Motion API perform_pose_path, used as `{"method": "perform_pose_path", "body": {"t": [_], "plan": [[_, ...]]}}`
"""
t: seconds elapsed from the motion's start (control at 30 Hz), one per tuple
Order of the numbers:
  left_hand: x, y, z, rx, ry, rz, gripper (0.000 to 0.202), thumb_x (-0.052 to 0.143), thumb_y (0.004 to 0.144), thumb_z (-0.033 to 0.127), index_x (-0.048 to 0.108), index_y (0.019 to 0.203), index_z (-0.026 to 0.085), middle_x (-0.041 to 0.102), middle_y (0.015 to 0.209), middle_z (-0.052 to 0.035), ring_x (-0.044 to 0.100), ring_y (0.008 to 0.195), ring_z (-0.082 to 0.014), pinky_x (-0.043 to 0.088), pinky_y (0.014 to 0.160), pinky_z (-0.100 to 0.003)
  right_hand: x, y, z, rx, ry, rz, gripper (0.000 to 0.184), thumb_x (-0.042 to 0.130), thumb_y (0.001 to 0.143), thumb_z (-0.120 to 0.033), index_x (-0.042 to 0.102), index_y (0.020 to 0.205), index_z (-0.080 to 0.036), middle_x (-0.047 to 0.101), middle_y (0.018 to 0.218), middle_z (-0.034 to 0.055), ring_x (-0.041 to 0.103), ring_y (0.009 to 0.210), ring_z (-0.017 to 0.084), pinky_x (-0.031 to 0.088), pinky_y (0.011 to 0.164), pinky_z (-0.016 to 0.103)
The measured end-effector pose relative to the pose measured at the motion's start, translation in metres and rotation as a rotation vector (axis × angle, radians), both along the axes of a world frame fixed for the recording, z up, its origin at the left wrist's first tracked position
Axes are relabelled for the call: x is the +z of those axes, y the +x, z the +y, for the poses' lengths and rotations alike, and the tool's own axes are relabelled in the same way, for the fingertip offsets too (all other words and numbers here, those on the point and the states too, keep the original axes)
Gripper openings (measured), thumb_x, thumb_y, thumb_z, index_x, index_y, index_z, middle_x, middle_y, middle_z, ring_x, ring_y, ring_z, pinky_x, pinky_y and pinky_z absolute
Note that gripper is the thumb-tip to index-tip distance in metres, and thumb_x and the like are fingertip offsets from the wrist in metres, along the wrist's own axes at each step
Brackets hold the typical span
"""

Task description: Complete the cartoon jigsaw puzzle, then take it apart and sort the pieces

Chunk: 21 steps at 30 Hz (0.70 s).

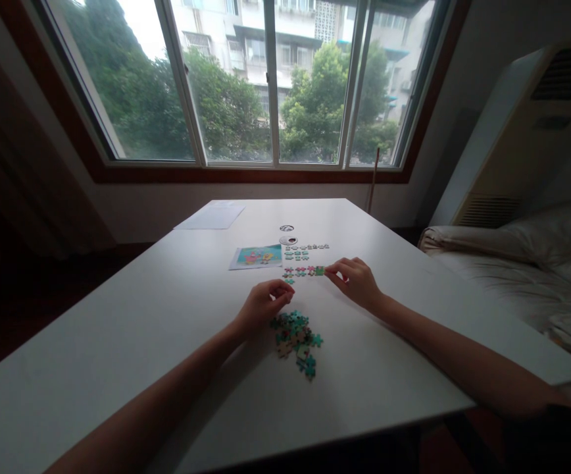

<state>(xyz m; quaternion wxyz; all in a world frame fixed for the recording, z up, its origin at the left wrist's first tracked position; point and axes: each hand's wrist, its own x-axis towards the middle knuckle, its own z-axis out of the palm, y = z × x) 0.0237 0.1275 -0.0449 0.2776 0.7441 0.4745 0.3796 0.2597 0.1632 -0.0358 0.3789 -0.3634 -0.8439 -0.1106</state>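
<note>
My right hand (354,282) pinches a green jigsaw puzzle piece (320,270) at the right end of a short row of pink and teal pieces (300,270). My left hand (266,303) hovers over the table with its fingers curled together; whether anything is between the fingertips is hidden. Just beyond those fingertips lies a single teal piece (290,281). Nearer to me, below the left hand, is a loose heap of puzzle pieces (295,337), mostly teal and green with some brown. A colourful picture sheet (258,257) lies left of the rows.
More pieces stand in rows (307,247) farther back on the white table (167,316). Behind them lie two small round objects, one a disc (288,240). Papers (211,215) rest at the far left. A covered sofa (512,263) stands to the right, windows ahead.
</note>
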Motion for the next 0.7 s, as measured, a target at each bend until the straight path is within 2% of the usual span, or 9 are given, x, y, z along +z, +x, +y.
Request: {"method": "perform_pose_path", "body": {"t": [0.17, 0.33, 0.5, 0.7], "plan": [[-0.001, -0.002, 0.0, 0.014, 0.017, 0.002, 0.013, 0.052, 0.072, 0.022, 0.062, 0.078, 0.016, 0.062, 0.063, -0.0003, 0.056, 0.06, -0.0123, 0.04, 0.052, -0.021, -0.004, -0.01, 0.006, -0.003, -0.021, -0.101, 0.024, 0.044, 0.086, -0.033, 0.063, 0.082, -0.021, 0.066, 0.082, 0.0022, 0.056, 0.067, 0.011, 0.033, 0.07, 0.025], [-0.001, -0.004, 0.0, 0.006, 0.017, -0.003, 0.013, 0.052, 0.073, 0.022, 0.061, 0.078, 0.015, 0.062, 0.063, -0.0001, 0.057, 0.059, -0.0124, 0.04, 0.052, -0.021, 0.009, -0.018, 0.031, -0.072, -0.033, -0.26, 0.024, 0.043, 0.086, -0.032, 0.064, 0.083, -0.021, 0.065, 0.084, 0.0032, 0.056, 0.07, 0.012, 0.033, 0.071, 0.026], [0.0, -0.004, -0.001, 0.009, 0.04, 0.015, 0.012, 0.052, 0.072, 0.022, 0.061, 0.077, 0.016, 0.062, 0.062, 0.0001, 0.057, 0.059, -0.0122, 0.04, 0.053, -0.021, 0.02, -0.022, 0.068, -0.272, -0.3, -0.3, 0.022, 0.045, 0.084, -0.034, 0.064, 0.086, -0.023, 0.064, 0.086, 0.0027, 0.057, 0.075, 0.014, 0.036, 0.068, 0.025], [-0.001, -0.006, 0.0, 0.005, 0.048, 0.016, 0.013, 0.051, 0.073, 0.023, 0.061, 0.077, 0.016, 0.062, 0.062, 0.0, 0.057, 0.059, -0.0123, 0.04, 0.053, -0.02, 0.009, -0.021, 0.104, -0.335, -0.472, -0.309, 0.013, 0.057, 0.075, -0.031, 0.066, 0.081, -0.025, 0.066, 0.082, -0.0002, 0.058, 0.074, 0.015, 0.039, 0.058, 0.022]]}}
